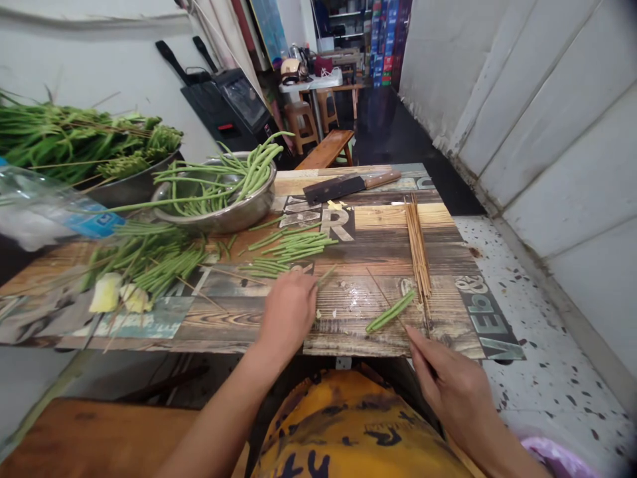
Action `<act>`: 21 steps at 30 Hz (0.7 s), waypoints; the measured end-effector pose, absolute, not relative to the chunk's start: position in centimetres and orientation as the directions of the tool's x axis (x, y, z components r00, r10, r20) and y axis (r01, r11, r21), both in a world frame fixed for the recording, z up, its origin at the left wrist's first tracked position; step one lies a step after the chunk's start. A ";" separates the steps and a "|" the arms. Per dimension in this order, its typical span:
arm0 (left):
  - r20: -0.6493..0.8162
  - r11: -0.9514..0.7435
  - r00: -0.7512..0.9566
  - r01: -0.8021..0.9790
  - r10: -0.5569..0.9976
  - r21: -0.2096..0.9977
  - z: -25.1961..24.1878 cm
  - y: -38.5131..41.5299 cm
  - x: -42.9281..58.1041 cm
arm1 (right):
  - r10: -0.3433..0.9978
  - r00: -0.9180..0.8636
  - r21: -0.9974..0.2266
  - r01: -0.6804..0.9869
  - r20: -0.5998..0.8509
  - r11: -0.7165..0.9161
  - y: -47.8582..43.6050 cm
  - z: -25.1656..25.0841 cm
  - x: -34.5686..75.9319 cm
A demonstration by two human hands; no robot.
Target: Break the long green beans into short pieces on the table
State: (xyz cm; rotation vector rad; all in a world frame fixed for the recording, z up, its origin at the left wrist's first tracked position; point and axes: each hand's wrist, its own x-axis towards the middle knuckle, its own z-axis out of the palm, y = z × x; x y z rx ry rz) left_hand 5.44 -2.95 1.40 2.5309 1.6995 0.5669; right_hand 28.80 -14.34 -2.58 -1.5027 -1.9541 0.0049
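Observation:
My right hand [450,372] pinches the lower end of a thin bamboo skewer [375,284] at the table's front edge. A few cut green long bean pieces [391,312] are threaded side by side across that skewer. My left hand [291,309] is closed low over the table, and a single bean piece [327,274] sticks out past its fingers; the fingertips are partly hidden. Just beyond it lie loose rows of cut long beans [298,244]. Bare bamboo skewers [417,245] lie in a bundle beyond my right hand.
A cleaver [348,188] lies at the table's far side. To the left stand a steel bowl [219,219] of whole beans and a larger basin [132,179] of greens. Skewered bean bundles [164,269], pale yellow pieces [105,293] and a plastic bag [44,209] crowd the left end.

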 end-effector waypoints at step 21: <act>0.291 -0.406 0.289 0.732 0.912 0.547 -0.3 -1.3 6.2 | 0.868 -0.191 -0.366 0.849 0.459 0.381 -14.7 -2.4 28.6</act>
